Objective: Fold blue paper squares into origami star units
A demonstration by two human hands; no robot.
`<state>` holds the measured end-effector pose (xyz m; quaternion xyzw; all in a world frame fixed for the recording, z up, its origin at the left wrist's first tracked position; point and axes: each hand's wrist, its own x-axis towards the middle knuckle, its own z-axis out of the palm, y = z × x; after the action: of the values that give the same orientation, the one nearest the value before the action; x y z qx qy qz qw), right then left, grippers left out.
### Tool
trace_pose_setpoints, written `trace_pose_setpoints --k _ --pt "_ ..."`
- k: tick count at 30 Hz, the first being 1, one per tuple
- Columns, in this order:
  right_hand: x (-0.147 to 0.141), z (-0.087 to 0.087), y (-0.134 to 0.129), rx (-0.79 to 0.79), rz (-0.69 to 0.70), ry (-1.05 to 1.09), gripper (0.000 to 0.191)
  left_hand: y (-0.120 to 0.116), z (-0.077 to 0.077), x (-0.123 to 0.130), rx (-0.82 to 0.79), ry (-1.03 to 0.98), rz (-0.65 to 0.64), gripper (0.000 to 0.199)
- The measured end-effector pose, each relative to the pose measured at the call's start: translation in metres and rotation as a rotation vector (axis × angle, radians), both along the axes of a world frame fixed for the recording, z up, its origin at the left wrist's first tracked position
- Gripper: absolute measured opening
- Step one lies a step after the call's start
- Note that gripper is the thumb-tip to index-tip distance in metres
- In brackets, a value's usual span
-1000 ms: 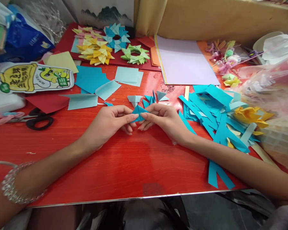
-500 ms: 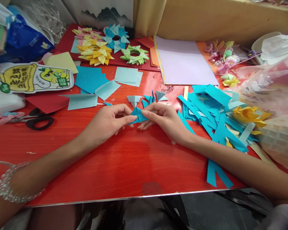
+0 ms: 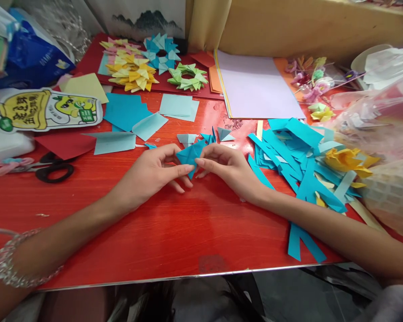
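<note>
A small folded piece of blue paper [image 3: 190,154] is held between both hands above the red table [image 3: 174,232]. My left hand [image 3: 154,171] pinches its lower left part, thumb on top. The thumb and fingers of my right hand [image 3: 223,165] close on its right edge. Just behind the hands lie small folded pieces: a pale grey-blue one [image 3: 187,139], some blue ones [image 3: 208,137] partly hidden by the held paper, and another pale one [image 3: 225,134].
Blue paper strips [image 3: 285,152] are heaped on the right. Black-handled scissors [image 3: 55,172] lie at the left near blue sheets [image 3: 126,110]. Behind stand folded paper rings [image 3: 188,77] and a lilac sheet stack [image 3: 255,85]. A plastic bag [image 3: 386,147] is far right.
The blue paper has been turned and now shows a larger, pointed face, raised a little. The left fingers have spread lower beneath it; the right hand has barely moved.
</note>
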<state>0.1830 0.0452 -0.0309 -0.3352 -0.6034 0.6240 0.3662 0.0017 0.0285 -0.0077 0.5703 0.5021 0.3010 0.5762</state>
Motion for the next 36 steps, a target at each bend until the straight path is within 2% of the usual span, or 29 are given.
trace_pose_setpoints --k 4,7,10,12,17,19,23,25,27,29,31,32,34,36 --pt "0.0 0.0 0.0 0.01 0.056 -0.035 0.018 0.001 -0.001 -0.003 0.08 0.105 0.018 0.017" --pt "-0.001 0.001 -0.001 0.006 0.07 -0.037 0.019 0.0 -0.003 -0.002 0.155 0.036 0.105 0.016" --pt "0.0 0.001 -0.001 0.022 0.08 -0.051 0.02 -0.003 -0.003 0.001 0.164 -0.042 0.167 0.016" --pt "0.0 0.001 -0.001 0.051 0.093 -0.092 0.021 -0.005 -0.001 0.003 0.151 -0.029 0.16 0.018" --pt "0.003 0.004 -0.001 0.16 0.113 -0.26 0.026 -0.008 0.004 0.003 0.149 0.146 0.105 0.021" --pt "0.004 0.005 -0.002 0.175 0.137 -0.282 0.027 -0.008 0.004 0.002 0.111 0.115 0.115 0.026" --pt "0.005 0.007 -0.003 0.158 0.166 -0.264 0.028 -0.008 0.002 0.002 -0.081 -0.062 0.094 0.03" --pt "0.005 0.007 -0.003 0.138 0.152 -0.257 0.027 -0.009 0.001 0.002 -0.089 -0.038 0.071 0.031" --pt "0.004 0.005 -0.003 0.098 0.117 -0.224 0.026 -0.009 0.001 0.002 0.083 0.085 0.108 0.024" --pt "0.003 0.004 -0.002 0.047 0.081 -0.17 0.024 -0.01 0.0 0.001 0.418 0.247 0.143 0.023" --pt "0.003 0.003 -0.001 0.007 0.063 -0.123 0.023 -0.01 -0.002 -0.001 0.764 0.356 0.098 0.033" --pt "0.002 0.003 -0.001 -0.008 0.061 -0.111 0.022 -0.01 -0.003 -0.002 0.884 0.38 0.038 0.034" --pt "0.003 0.003 -0.001 -0.03 0.053 -0.088 0.021 -0.009 -0.006 -0.005 0.998 0.4 -0.082 0.033" --pt "0.003 0.003 -0.001 -0.041 0.036 -0.064 0.019 -0.008 -0.008 -0.006 1.018 0.426 -0.137 0.035"
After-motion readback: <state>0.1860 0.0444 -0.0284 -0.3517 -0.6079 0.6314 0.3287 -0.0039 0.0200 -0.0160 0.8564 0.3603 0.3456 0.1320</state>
